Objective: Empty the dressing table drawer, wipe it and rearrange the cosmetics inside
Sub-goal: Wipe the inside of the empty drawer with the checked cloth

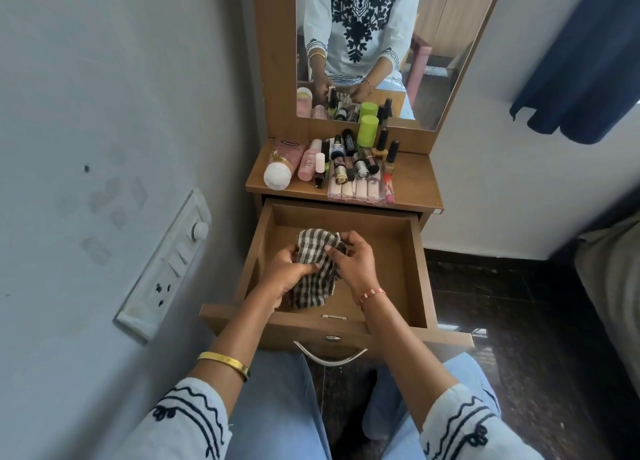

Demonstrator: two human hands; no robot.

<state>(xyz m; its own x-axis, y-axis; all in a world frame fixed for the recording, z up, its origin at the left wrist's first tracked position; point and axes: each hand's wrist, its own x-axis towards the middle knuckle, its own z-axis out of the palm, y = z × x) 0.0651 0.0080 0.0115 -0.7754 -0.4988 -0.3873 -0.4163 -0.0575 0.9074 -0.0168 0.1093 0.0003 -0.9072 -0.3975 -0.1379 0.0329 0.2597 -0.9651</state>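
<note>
Both grips, left hand (287, 272) and right hand (353, 259), clutch the checked cloth (317, 269).

Brown wood-laminate drawer (412, 252) at frame centre, smooth matt finish; curved shiny metal handle (329, 355) below it. Grey-and-white checked woven cloth (317, 265), soft, crumpled. Glossy lime-green plastic bottle (367, 131) upper centre. Clear glossy plastic organiser tray (356, 191). Polished gold metal bangle (224, 365) lower left.

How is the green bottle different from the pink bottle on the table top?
The green bottle stands upright near the mirror; the pink bottle lies tilted on its side. The green bottle is stubby, with a wide green cap; the pink bottle is slimmer, with a pale cap. Both sit on the dressing table top.
</note>
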